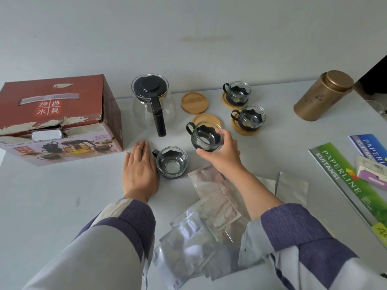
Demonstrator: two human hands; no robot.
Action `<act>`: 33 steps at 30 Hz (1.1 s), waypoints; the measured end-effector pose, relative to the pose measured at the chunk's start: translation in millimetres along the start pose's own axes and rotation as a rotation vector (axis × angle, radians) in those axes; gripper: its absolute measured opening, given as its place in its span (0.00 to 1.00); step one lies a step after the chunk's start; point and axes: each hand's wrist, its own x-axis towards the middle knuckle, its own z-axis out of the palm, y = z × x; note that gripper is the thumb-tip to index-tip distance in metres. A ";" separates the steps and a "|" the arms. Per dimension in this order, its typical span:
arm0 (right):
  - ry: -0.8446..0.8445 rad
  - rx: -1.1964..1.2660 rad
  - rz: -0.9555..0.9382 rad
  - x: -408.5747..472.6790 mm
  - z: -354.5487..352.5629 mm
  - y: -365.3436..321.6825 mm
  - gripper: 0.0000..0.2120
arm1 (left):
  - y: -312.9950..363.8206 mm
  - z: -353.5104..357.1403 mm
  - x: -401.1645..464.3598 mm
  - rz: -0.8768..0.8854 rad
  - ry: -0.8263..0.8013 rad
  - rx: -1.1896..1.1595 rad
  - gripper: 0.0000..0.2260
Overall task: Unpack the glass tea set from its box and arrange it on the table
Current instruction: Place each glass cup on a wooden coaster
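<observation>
Right hand [222, 155] grips cup [206, 136] above coaster [207, 122] at 12 o'clock; left hand [139, 167] lies flat, fingers together, beside cup 2 [172, 161] at 3 o'clock; off-centre landing could tip the glass.

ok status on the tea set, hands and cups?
Right hand holds a cup over a bare coaster. Left hand flat on table. Two cups on coasters; one cup waiting. Path clear.

Torn red cardboard tea-set box [60, 120] at left, clear glass teapot with black lid and handle [153, 103] upright beside it, two glass cups on round bamboo coasters [238, 95], [250, 119], two bare coasters [194, 102], [204, 120], one cup [172, 162] standing on the white table, one cup [207, 137] held aloft.
</observation>
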 end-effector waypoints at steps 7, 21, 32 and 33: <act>0.014 0.039 -0.048 67.7 -4.3 -31.5 0.41 | 1.1 -0.9 0.4 -0.005 0.004 0.007 0.26; -0.085 -0.025 0.038 157.4 15.8 -47.8 0.40 | 4.1 -2.4 4.8 -0.042 0.017 0.009 0.28; -0.106 -0.075 0.072 172.1 21.8 -38.5 0.46 | 4.0 -2.0 4.3 -0.045 0.019 -0.003 0.25; -0.111 -0.068 0.076 171.4 21.5 -38.6 0.48 | 3.7 -2.0 4.1 -0.042 0.020 -0.002 0.26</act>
